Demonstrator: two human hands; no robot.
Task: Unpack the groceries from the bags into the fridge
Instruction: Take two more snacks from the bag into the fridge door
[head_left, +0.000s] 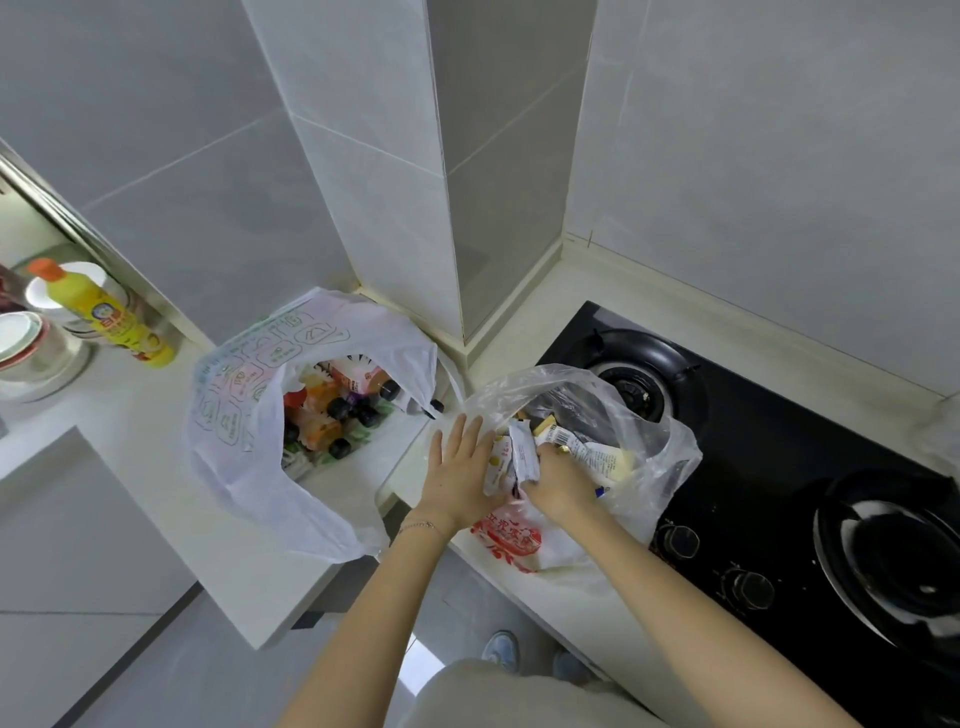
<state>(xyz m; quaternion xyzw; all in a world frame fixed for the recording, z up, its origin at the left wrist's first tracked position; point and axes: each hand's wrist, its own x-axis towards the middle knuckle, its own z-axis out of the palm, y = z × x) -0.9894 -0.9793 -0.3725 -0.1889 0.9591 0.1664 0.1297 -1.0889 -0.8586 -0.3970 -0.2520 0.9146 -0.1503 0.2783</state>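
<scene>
The clear bag (657, 447) sits at the tabletop's (119, 410) front edge beside the stove (769, 457). Inside it, the right hand's (558, 480) grip curls round snack packets (522, 449). The left hand (457, 470), fingers straight, presses against them.

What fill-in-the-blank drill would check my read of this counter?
1. The white bag holds ___ with black caps.
2. The right hand grips packets at the clear bag, which sits beside the black ___.
3. The yellow bottle has an ___ cap.
Missing words: bottles; stove; orange.
</scene>
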